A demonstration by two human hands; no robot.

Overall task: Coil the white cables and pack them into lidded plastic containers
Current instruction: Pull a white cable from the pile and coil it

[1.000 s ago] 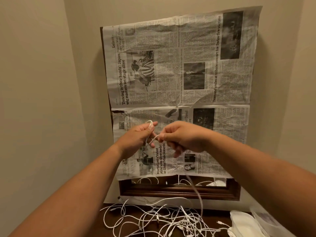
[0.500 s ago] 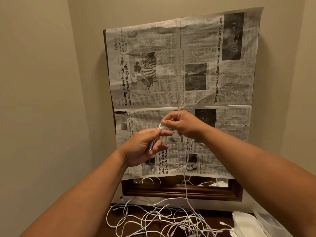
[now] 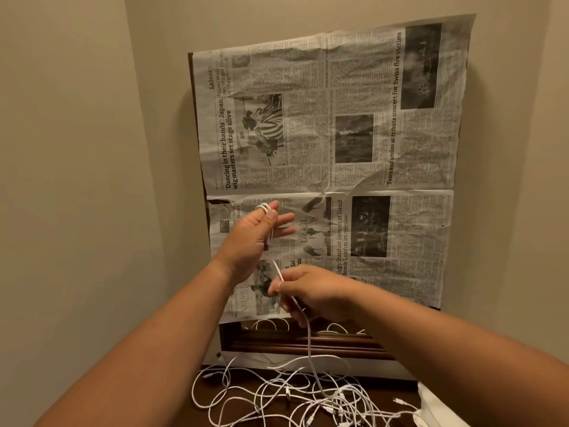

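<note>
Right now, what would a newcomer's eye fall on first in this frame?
The big newspaper sheet covering a wooden frame on the wall fills the centre. In front of it, the raised left hand holds small loops of a white cable under its thumb, while the right hand, lower, pinches the same cable. Along the bottom lies a tangle of loose white cables.

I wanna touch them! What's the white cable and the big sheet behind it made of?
Thin white cable: probably a matte braided sleeve, judging by its faintly woven, rope-like texture. Big grey printed sheet: thin matte newspaper, creased and wrinkled.
</note>
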